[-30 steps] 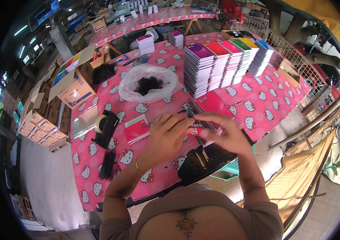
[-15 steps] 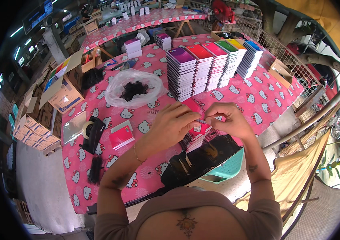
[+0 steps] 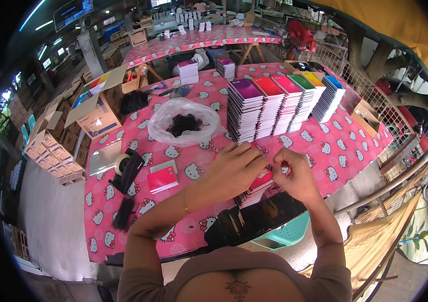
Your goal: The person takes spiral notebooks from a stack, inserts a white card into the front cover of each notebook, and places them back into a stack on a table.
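Observation:
My left hand is closed, fingers bent down over a small pile of red-covered notebooks at the table's front edge. Beside it my right hand pinches thumb and fingers together in a ring. The fingertips of both hands nearly meet above the pile's right side. Whatever small thing they grip there is hidden by the fingers. Left of my left forearm lie a few more red-covered notebooks. Beyond my hands stand tall stacks of spiral-bound notebooks, with purple, red, pink, green, yellow and blue covers.
A clear plastic bag holds a dark curly tangle. A black tape dispenser and a black bristly bundle lie at left. Open cartons stand beyond the table's left edge. A green plastic chair is under the front edge.
The whole view has shifted, so the table sits farther right and lower. Both hands stay together over the notebook pile; the right hand's fingers have curled into a tighter ring.

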